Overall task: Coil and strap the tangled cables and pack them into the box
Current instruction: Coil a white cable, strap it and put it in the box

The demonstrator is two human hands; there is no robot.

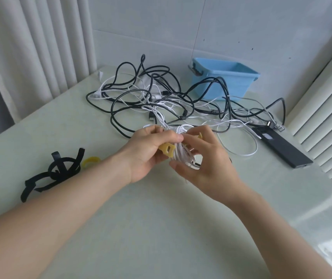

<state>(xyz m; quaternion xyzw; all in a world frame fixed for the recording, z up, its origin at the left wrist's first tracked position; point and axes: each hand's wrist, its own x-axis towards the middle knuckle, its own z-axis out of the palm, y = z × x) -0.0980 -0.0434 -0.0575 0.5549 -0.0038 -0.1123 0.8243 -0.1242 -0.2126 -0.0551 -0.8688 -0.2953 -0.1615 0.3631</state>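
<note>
A coil of white cable (pixel 183 156) is held between both hands above the table. My left hand (pixel 151 152) grips the coil together with a yellow strap (pixel 167 151) that lies across it. My right hand (pixel 205 158) pinches the coil from the right, where the strap's other end (pixel 200 135) shows behind its fingers. One strand of the white cable runs back into the tangle of black and white cables (pixel 171 97) on the table. The blue box (pixel 224 78) stands open at the back right, with cables draped against its front.
Several black straps (pixel 54 174) and a yellow strap (pixel 90 161) lie at the left of the pale table (pixel 161 228). A dark flat power strip (pixel 282 150) lies at the right. Curtains hang at the left and slatted blinds at the right.
</note>
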